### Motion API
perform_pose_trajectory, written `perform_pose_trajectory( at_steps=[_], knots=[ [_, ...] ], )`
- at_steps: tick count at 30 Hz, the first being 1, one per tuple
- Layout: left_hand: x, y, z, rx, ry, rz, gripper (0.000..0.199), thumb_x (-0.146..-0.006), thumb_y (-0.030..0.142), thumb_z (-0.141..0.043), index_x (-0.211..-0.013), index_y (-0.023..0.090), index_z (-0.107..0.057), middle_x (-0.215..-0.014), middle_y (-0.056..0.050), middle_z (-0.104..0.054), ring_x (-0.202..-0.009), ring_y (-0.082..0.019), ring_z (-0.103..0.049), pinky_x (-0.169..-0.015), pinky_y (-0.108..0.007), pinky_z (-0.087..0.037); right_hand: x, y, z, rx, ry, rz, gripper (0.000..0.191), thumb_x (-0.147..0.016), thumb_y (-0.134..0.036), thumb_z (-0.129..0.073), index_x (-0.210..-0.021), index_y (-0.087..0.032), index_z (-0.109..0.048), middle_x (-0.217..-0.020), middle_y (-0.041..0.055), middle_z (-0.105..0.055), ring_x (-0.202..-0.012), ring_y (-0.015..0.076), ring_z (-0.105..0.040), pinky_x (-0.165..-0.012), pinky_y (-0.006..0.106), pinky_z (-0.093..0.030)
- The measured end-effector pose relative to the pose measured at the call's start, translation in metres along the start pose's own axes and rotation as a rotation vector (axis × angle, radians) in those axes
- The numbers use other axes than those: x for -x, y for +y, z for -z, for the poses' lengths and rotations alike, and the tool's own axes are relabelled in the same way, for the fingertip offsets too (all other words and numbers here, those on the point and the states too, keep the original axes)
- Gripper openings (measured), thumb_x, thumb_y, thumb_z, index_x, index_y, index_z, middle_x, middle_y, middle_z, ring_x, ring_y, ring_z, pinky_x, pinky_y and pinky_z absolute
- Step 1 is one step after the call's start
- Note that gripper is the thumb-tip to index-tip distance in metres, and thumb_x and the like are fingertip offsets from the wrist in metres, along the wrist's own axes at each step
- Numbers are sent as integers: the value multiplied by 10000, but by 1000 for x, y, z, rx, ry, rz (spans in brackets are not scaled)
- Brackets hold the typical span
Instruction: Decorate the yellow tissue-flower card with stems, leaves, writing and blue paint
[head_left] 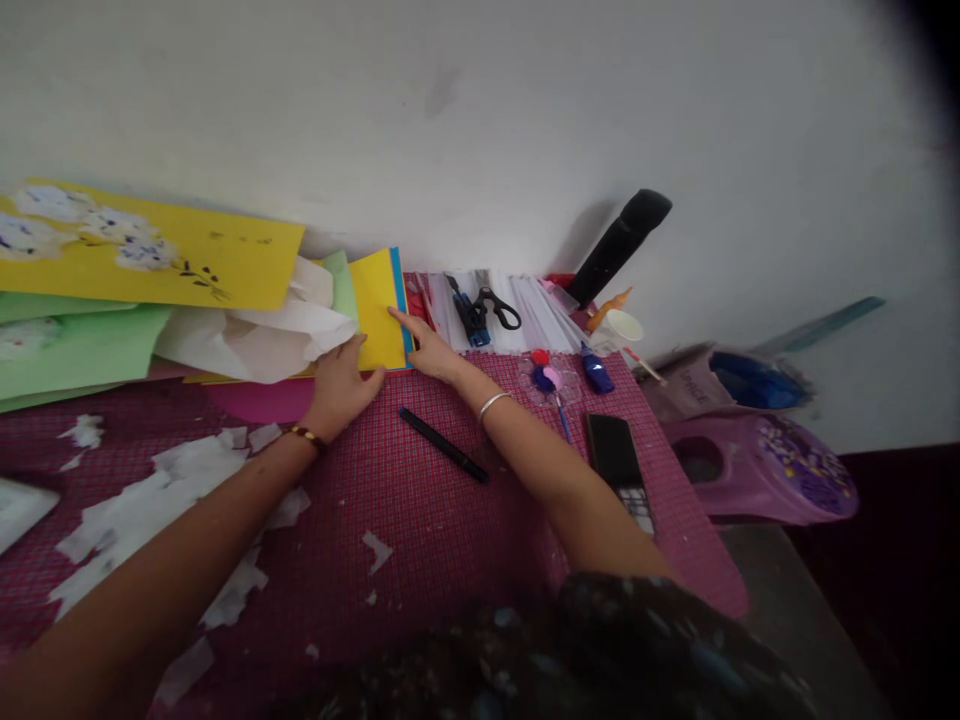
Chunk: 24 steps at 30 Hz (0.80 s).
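Note:
A stack of yellow sheets [377, 318] lies against the wall, with a blue sheet [400, 300] showing along its right edge. My right hand [431, 352] rests at that edge, its index finger stretched over the yellow; its other fingers are partly hidden. On the stack's near side is my left hand [341, 392], thumb apart, fingertips by a crumpled white sheet [255, 335]. Left of these, a yellow sheet with white and blue painted flowers [150, 245] leans above light green sheets [90, 345]. A black pen [444, 445] lies on the table in front of my hands.
Torn white paper pieces [157, 500] spread over the checked table cover [330, 560]. Black scissors [495, 308], a paint palette [551, 380], a blue bottle [596, 370] and a black phone [611, 450] sit to the right. A purple stool [742, 470] stands beyond the table edge.

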<state>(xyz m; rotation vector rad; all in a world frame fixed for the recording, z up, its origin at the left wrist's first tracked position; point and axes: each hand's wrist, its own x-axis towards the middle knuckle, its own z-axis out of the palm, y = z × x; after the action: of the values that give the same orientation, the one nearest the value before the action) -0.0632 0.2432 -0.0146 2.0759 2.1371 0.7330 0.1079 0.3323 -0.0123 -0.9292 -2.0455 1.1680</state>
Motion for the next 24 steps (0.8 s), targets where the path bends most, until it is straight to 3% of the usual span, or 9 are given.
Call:
perform_pose_trajectory(
  at_steps=[7, 12, 16, 21, 24],
  knots=[
    [2, 0, 3, 5, 34, 12, 597, -799, 229, -574, -1375, 76, -536, -1316, -215, -646, -1235, -360, -592, -1099, -472, -410, -3, 0, -5, 77, -36, -8, 874, -698, 77, -524, -1524, -187, -418, -1511, 115, -487, -1430, 251, -444, -1222, 440, -354],
    [4, -2, 4, 34, 33, -10, 463, -822, 278, -581, -1258, 125, -591, -1283, -183, -663, -1207, -322, -600, -1086, -434, -418, -8, 5, -10, 88, 32, -48, 688, -793, -133, -700, -1449, -213, -508, -1438, 122, -540, -1378, 273, -492, -1200, 470, -365],
    [3, -2, 6, 57, 6, 5, 265, -912, 356, -503, -1053, 190, -653, -1082, -139, -724, -1060, -299, -653, -973, -421, -476, -8, 5, -17, 147, 100, -115, 486, -875, -238, -673, -1354, -225, -589, -1363, 116, -576, -1320, 258, -538, -1166, 450, -397],
    [1, -6, 9, 51, 18, 69, 348, -983, 320, -345, -1003, 206, -673, -999, -145, -728, -977, -299, -661, -915, -431, -472, -5, 2, -24, 134, 208, -106, 437, -943, -318, -605, -1363, -210, -552, -1412, 129, -567, -1374, 250, -498, -1176, 421, -370],
    [1, -7, 9, 44, 28, 90, 365, -988, 331, -339, -979, 219, -686, -956, -128, -734, -929, -290, -660, -890, -418, -474, -9, 0, -26, 116, 252, -167, 325, -984, -402, -528, -1206, -186, -628, -1259, 117, -649, -1249, 245, -586, -1127, 422, -414]
  ],
)
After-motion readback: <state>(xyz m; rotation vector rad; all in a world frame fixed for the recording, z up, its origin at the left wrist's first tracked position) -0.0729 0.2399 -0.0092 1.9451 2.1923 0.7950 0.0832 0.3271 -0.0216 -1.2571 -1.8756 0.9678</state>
